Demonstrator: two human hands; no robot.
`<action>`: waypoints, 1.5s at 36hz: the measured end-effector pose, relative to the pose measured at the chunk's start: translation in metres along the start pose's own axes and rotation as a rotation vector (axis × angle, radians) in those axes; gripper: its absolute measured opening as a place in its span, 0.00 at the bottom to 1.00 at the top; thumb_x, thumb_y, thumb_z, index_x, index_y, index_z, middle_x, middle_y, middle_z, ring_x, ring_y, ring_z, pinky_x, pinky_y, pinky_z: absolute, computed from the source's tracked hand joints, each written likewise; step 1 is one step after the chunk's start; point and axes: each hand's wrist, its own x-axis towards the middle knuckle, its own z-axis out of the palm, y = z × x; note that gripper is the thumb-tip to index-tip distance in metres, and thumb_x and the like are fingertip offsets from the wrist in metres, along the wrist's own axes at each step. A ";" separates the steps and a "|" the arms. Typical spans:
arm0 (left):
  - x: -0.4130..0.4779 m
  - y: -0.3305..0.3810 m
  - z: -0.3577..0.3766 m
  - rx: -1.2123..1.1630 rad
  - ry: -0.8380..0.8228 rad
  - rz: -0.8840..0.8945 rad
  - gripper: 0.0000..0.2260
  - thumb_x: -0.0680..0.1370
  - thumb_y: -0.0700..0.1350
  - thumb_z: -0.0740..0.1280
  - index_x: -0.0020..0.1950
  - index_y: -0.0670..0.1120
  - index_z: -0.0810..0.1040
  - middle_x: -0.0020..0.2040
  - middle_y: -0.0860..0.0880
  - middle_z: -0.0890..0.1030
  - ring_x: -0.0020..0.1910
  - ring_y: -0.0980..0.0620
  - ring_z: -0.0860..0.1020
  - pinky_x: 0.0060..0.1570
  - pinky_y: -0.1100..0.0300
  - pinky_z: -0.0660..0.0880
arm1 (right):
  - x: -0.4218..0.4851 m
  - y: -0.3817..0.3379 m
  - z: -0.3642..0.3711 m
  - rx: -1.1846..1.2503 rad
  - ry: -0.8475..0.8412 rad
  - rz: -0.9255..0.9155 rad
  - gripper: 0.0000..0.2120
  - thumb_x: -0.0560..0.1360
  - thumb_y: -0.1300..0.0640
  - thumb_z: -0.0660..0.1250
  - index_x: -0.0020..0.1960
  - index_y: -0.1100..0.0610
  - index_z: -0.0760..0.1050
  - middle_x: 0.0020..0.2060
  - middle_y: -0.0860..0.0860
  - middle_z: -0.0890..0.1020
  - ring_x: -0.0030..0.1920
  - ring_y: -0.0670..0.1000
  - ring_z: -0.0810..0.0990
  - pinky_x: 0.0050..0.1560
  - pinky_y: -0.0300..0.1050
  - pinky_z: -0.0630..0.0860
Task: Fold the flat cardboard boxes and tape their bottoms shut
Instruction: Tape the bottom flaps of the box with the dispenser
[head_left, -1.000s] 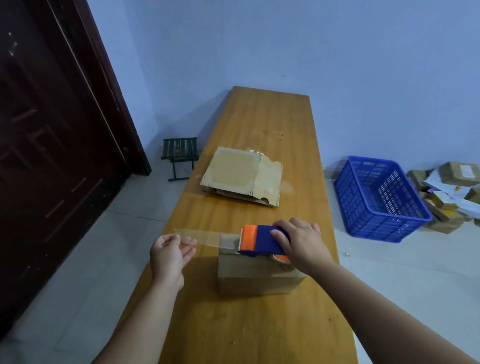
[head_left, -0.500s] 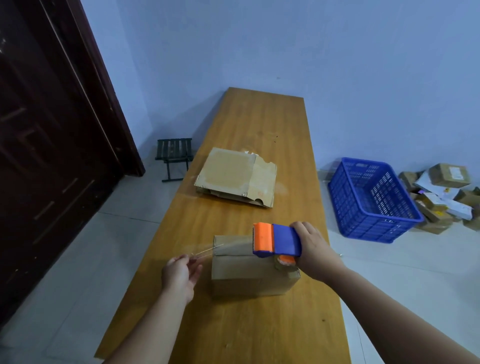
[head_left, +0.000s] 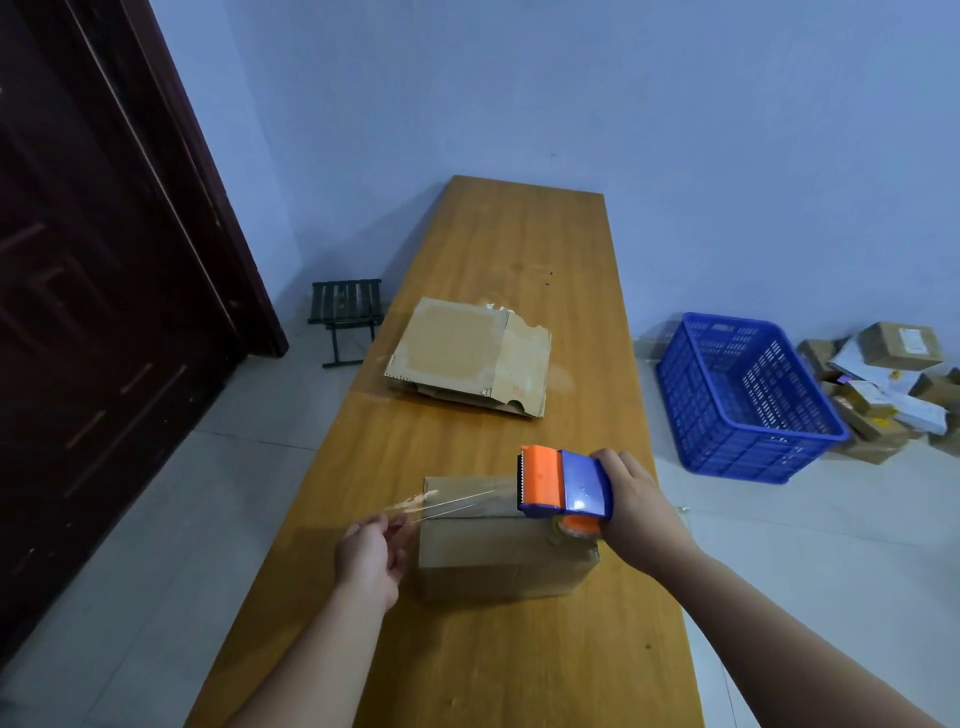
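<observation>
**Step in hand (judged): laying tape over the bottom seam of the folded box.**

1. The left hand (head_left: 369, 558) pinches the free end of the tape (head_left: 457, 501) between curled fingers (head_left: 399, 526), just beside the box's left edge.
2. The right hand (head_left: 639, 499) is wrapped round the tape dispenser (head_left: 563, 488), which sits over the right part of the box top.
3. To do the step well, the strip should be held taut and flat, centred on the seam, and lowered onto the cardboard. The left end should carry over the edge onto the side wall before the dispenser is drawn back.
4. Risk: the strip looks narrowed and wrinkled toward its left end. It may need flattening, or it will bond poorly.

**Condition of the work.** The box (head_left: 498, 545) is plain brown cardboard, squared up, and stands on the near part of the counter (head_left: 519, 249) between the two hands. Its top flaps appear closed. A stack of flat cardboard (head_left: 470, 356) lies farther along the counter, well apart.
</observation>
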 end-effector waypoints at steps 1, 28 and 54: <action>0.000 0.000 0.000 -0.003 -0.004 -0.005 0.04 0.81 0.39 0.59 0.50 0.45 0.73 0.51 0.42 0.80 0.46 0.46 0.80 0.35 0.59 0.71 | 0.000 0.001 0.000 0.016 0.001 0.000 0.29 0.71 0.48 0.74 0.65 0.47 0.61 0.55 0.45 0.69 0.53 0.43 0.69 0.46 0.34 0.68; -0.011 0.018 -0.001 0.076 0.025 -0.054 0.04 0.79 0.39 0.62 0.49 0.39 0.75 0.46 0.41 0.82 0.43 0.47 0.83 0.24 0.67 0.73 | -0.008 0.013 0.010 0.458 0.133 0.097 0.16 0.74 0.56 0.71 0.56 0.47 0.67 0.46 0.42 0.76 0.46 0.45 0.76 0.41 0.38 0.72; 0.013 -0.011 0.005 0.543 0.132 0.099 0.03 0.78 0.40 0.64 0.48 0.42 0.77 0.47 0.42 0.79 0.45 0.45 0.77 0.44 0.52 0.75 | -0.008 0.014 0.015 0.444 0.167 0.139 0.14 0.76 0.56 0.68 0.56 0.47 0.66 0.44 0.40 0.75 0.45 0.43 0.76 0.40 0.36 0.72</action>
